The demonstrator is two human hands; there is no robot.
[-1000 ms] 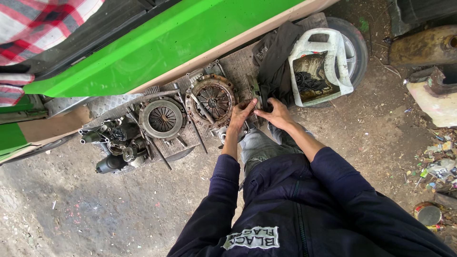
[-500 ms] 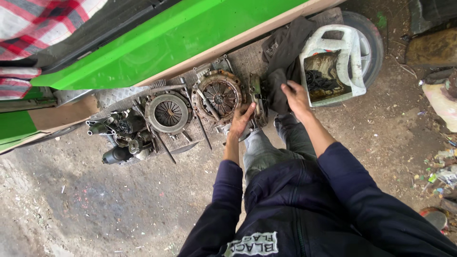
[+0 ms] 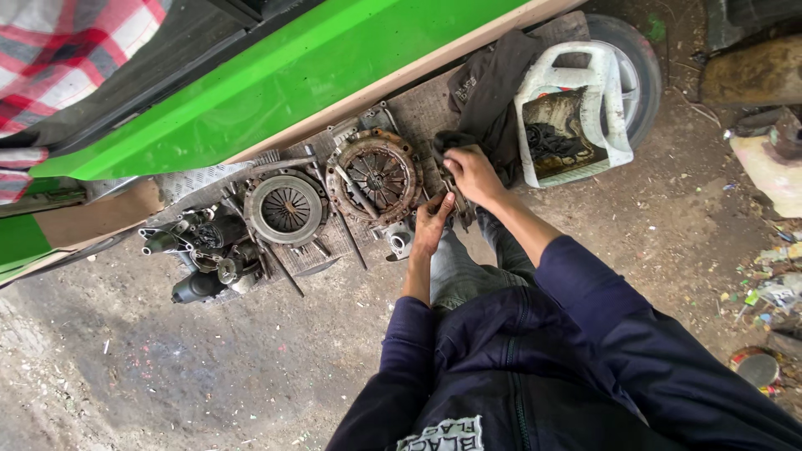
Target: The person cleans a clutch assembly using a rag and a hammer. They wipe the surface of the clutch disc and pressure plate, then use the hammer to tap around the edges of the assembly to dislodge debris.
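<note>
My left hand [image 3: 432, 224] grips a small grimy metal part [image 3: 452, 200] beside a rusty clutch disc [image 3: 375, 176]. My right hand [image 3: 473, 172] presses a dark rag [image 3: 453, 142] against the top of that part. A grey pressure plate [image 3: 286, 208] lies left of the disc. Both sit on a dirty mat [image 3: 422, 108] on the ground, just ahead of my knees.
A green vehicle body [image 3: 276, 79] runs across the top. Greasy engine parts [image 3: 205, 250] lie at left. A cut white jug [image 3: 570, 117] with dark sludge rests on a tyre [image 3: 639, 67] at right, next to a black cloth [image 3: 493, 83]. Litter lies at far right.
My right hand went out toward the black cloth by the jug and came back with a dark rag onto the part. My left hand stayed on the part.
</note>
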